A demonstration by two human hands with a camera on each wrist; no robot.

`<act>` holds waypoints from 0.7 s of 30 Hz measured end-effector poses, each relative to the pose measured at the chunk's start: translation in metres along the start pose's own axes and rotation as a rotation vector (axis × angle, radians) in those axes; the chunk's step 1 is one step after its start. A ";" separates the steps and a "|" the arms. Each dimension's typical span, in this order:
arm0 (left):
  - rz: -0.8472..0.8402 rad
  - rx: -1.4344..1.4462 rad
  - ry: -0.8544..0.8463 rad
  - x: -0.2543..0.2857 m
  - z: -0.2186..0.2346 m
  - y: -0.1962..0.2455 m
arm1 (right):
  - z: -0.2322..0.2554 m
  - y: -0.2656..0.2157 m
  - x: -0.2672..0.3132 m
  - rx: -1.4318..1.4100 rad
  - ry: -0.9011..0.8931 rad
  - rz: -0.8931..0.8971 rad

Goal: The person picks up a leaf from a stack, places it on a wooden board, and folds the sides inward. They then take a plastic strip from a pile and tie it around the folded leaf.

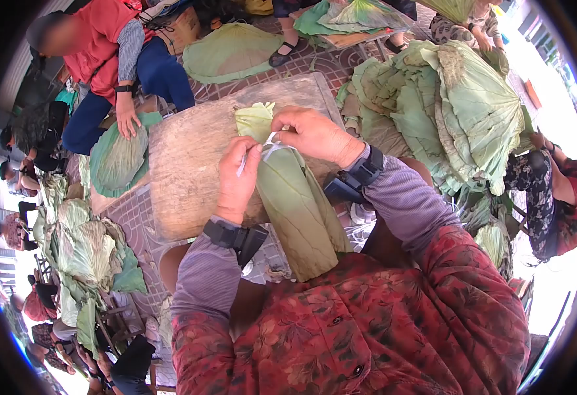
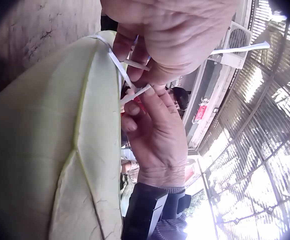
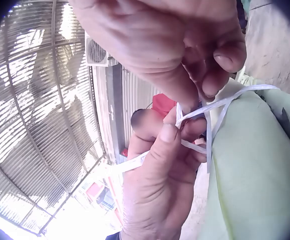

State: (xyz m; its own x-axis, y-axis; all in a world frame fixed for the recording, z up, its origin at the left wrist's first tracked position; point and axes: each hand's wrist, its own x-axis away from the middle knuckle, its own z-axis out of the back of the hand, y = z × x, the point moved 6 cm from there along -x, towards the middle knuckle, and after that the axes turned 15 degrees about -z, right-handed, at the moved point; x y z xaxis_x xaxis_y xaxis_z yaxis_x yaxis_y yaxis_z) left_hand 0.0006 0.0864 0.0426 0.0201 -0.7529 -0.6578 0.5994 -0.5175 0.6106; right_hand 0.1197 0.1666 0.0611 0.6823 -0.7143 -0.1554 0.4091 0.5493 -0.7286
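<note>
A long folded bundle of green leaf (image 1: pixel 298 207) slants from the lap up over a wooden board (image 1: pixel 190 164). White string (image 1: pixel 274 146) goes around its upper part, with loops and ends above the leaf. The left hand (image 1: pixel 238 178) pinches one strand between thumb and fingers, its end hanging down beside the hand. Just across the string, the right hand (image 1: pixel 318 135) pinches another strand at the bundle's edge. In the right wrist view the left hand (image 3: pixel 157 185) holds string by thumb and forefinger; the left wrist view shows the right hand (image 2: pixel 160 135) holding a short end.
A tall pile of large leaves (image 1: pixel 446 112) stands at the right, with more leaves (image 1: pixel 81 250) at the left. Beyond the board, a flat leaf (image 1: pixel 229 52) lies on the paving. A person in red (image 1: pixel 101 59) sits at the upper left, a hand on leaves.
</note>
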 end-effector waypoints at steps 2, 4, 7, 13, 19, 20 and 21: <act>0.022 -0.063 0.014 0.001 0.004 -0.003 | 0.007 -0.004 0.002 0.030 0.033 0.015; 0.033 -0.184 -0.043 0.004 0.006 -0.005 | 0.004 0.002 0.002 0.009 -0.090 -0.058; 0.052 -0.345 -0.120 0.007 0.008 -0.008 | 0.006 0.014 0.002 0.013 -0.124 -0.130; 0.560 -0.296 -0.431 0.022 0.011 -0.034 | 0.002 0.047 0.004 0.395 -0.184 -0.224; 0.336 0.428 -0.111 0.003 0.000 0.005 | 0.004 0.035 0.000 -0.211 -0.117 -0.199; 0.335 0.427 -0.110 0.005 -0.001 0.003 | 0.010 0.026 0.001 -0.211 -0.117 -0.197; 0.450 0.540 -0.118 0.012 -0.007 -0.006 | 0.007 0.023 0.003 -0.223 -0.260 -0.326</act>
State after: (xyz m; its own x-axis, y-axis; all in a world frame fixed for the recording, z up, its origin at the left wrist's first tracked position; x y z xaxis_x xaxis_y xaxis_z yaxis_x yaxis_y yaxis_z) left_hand 0.0024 0.0833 0.0280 0.0671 -0.9641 -0.2570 0.0730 -0.2522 0.9649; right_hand 0.1352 0.1803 0.0479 0.6809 -0.6860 0.2566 0.5062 0.1875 -0.8418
